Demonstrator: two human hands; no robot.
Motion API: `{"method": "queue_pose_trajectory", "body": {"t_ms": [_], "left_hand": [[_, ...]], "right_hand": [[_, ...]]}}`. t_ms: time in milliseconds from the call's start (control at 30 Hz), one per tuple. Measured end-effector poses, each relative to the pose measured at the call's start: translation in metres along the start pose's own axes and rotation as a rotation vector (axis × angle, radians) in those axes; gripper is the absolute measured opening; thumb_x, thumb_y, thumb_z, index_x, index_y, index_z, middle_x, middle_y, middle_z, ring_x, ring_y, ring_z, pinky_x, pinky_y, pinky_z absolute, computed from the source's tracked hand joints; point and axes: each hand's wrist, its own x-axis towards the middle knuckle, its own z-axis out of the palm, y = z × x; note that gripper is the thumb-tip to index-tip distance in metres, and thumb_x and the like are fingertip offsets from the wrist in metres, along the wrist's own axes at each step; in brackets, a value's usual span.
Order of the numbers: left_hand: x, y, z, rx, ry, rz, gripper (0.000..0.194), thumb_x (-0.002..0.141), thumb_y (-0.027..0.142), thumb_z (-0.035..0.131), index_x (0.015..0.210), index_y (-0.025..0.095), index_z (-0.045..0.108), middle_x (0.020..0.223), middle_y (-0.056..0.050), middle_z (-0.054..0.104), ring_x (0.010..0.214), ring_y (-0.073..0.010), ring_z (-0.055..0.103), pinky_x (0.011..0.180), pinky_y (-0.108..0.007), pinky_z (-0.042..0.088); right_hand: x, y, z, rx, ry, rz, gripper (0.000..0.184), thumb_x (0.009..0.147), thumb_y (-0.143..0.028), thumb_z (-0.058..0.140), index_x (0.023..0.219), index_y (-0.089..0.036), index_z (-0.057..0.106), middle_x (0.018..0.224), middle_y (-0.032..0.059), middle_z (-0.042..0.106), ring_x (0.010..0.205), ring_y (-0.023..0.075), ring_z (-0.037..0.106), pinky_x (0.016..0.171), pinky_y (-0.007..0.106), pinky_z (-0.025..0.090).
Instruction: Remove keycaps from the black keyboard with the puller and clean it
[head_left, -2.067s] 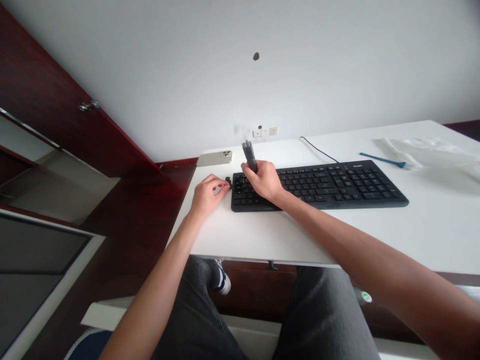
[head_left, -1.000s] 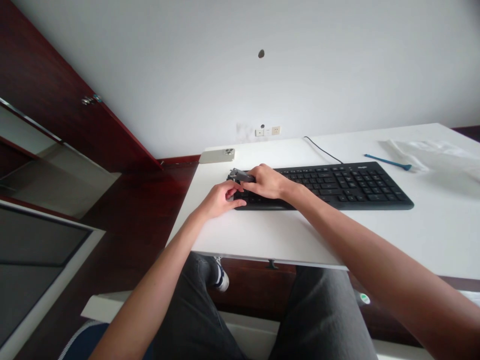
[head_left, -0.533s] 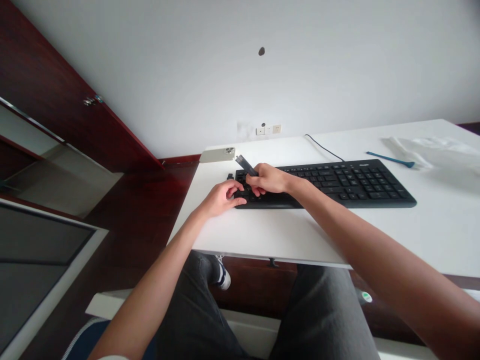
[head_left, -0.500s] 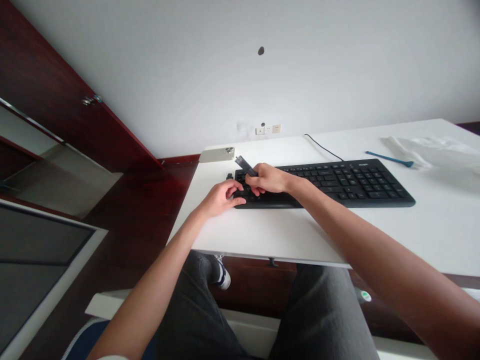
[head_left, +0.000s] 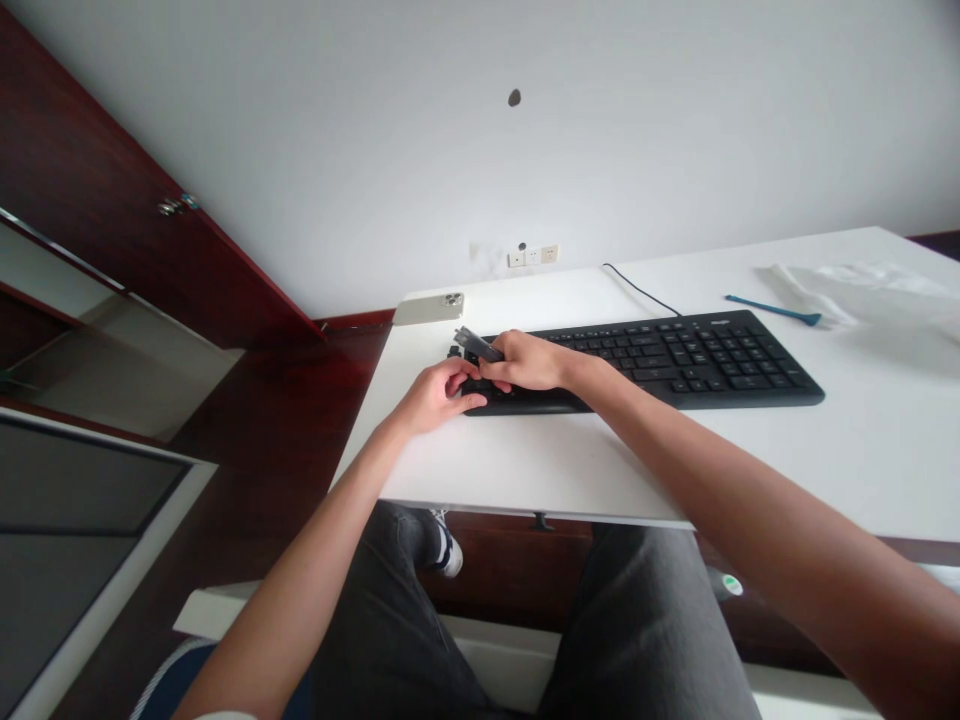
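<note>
A dark grey handheld tool (head_left: pixel 480 346) with a paler, forked-looking tip is slanting over the left end of a black keyboard (head_left: pixel 686 362), its tip pointing up and leftward; its lower end is hiding behind fingers. The keyboard is lying flat along the white desk (head_left: pixel 570 465), showing a separate number pad on the right and trailing a thin black cable (head_left: pixel 641 290) from its back edge. Small dark pieces (head_left: pixel 454 350) are sitting just beside its left edge, too small to make out. The right hand (head_left: pixel 529 360) is wrapping its fingers closely around the tool, its forearm stretching in from the lower right across the desk's front edge. The left hand (head_left: pixel 436 395) is staying partly spread, thumb and forefinger curving apart at the keyboard's left end, the forefinger reaching near the tool, while its forearm is angling up from the lower left.
</note>
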Motion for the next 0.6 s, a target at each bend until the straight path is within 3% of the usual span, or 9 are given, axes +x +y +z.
{"method": "queue_pose_trajectory", "body": {"t_ms": [233, 433, 600], "left_hand": [[0.000, 0.002, 0.000, 0.042, 0.015, -0.017, 0.031, 0.077, 0.036, 0.083, 0.095, 0.019, 0.064, 0.071, 0.005, 0.043, 0.063, -0.0118, 0.038, 0.058, -0.026, 0.032], [0.001, -0.001, 0.000, 0.118, 0.017, 0.058, 0.027, 0.081, 0.035, 0.079, 0.087, 0.018, 0.059, 0.070, 0.005, 0.043, 0.062, -0.0112, 0.039, 0.058, -0.026, 0.032], [0.001, 0.001, 0.003, 0.183, 0.079, 0.120, 0.020, 0.090, 0.034, 0.071, 0.087, 0.018, 0.061, 0.067, 0.004, 0.049, 0.060, -0.0116, 0.043, 0.058, -0.026, 0.036]], "right_hand": [[0.003, -0.010, 0.016, 0.138, 0.200, 0.136, 0.037, 0.088, -0.035, 0.052, 0.058, -0.017, 0.064, 0.053, 0.0026, 0.063, 0.049, 0.0123, 0.054, 0.056, 0.027, 0.041], [0.010, -0.014, 0.037, -0.069, 0.448, 0.196, 0.037, 0.090, -0.038, 0.053, 0.064, -0.015, 0.066, 0.064, 0.0084, 0.068, 0.058, 0.0159, 0.058, 0.058, 0.028, 0.037], [0.011, -0.014, 0.049, -0.182, 0.518, 0.216, 0.034, 0.092, -0.038, 0.052, 0.073, -0.016, 0.071, 0.072, 0.0098, 0.071, 0.065, 0.0189, 0.061, 0.060, 0.028, 0.035]]}}
